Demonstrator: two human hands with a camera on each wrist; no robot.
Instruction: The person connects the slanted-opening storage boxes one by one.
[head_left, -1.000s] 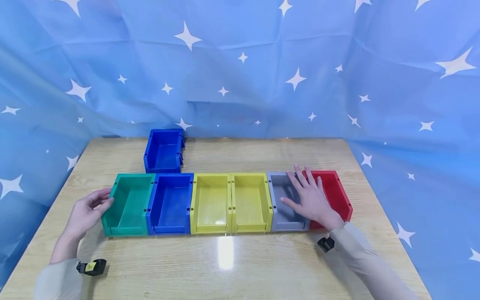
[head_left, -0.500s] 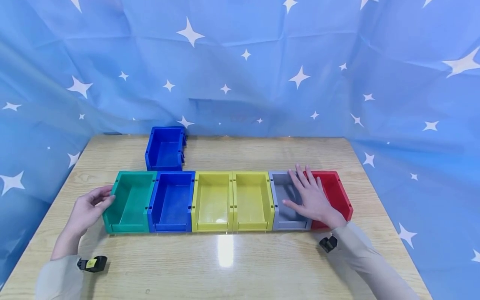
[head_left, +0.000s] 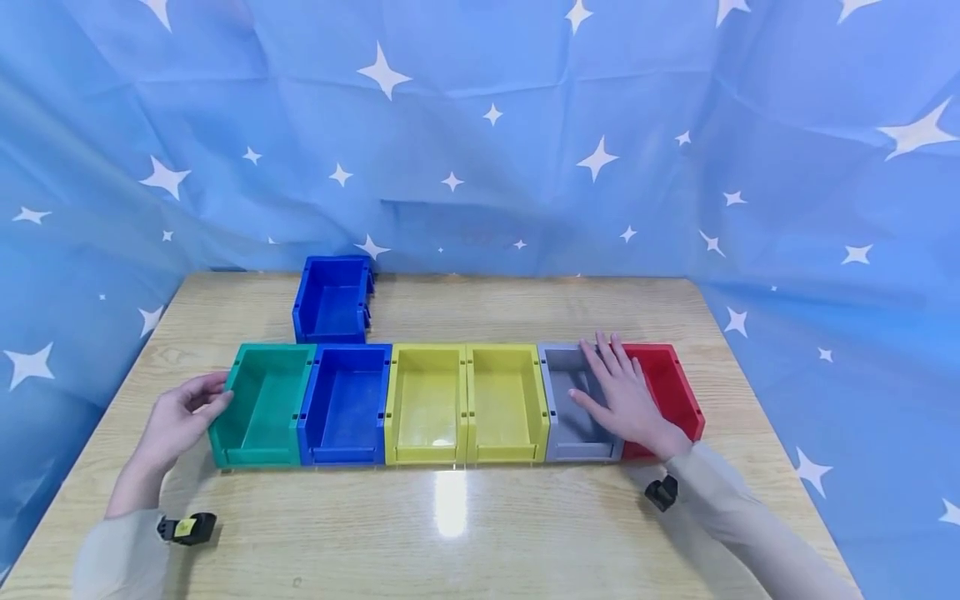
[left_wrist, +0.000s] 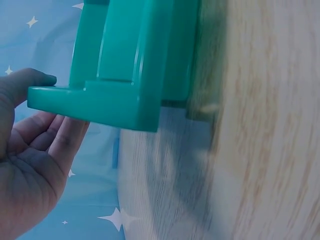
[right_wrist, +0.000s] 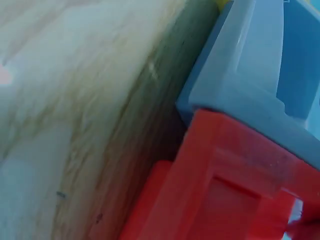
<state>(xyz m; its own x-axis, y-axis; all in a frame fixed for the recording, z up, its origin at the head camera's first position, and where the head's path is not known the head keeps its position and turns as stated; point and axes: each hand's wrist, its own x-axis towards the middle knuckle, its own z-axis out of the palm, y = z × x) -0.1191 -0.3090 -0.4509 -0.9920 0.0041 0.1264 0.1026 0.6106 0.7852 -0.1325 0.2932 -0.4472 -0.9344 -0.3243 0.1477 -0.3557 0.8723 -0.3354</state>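
Blue cloth (head_left: 525,150) printed with white stars fills the top of the head view, above a wood-grained table (head_left: 525,533). Across the middle runs a row of bins: from left to right, a green bin (head_left: 270,408), a front blue bin (head_left: 345,408), two yellow bins (head_left: 425,400), a grey bin (head_left: 573,429) and a red bin (head_left: 670,392). At upper left, a rear blue bin (head_left: 330,304) sits just behind the row. At centre left, the left hand (head_left: 180,417) pinches the green bin's outer wall between thumb and fingers. At centre right, the right hand (head_left: 626,404) lies spread over the grey and red bins, gripping neither; whether it touches their rims cannot be told.
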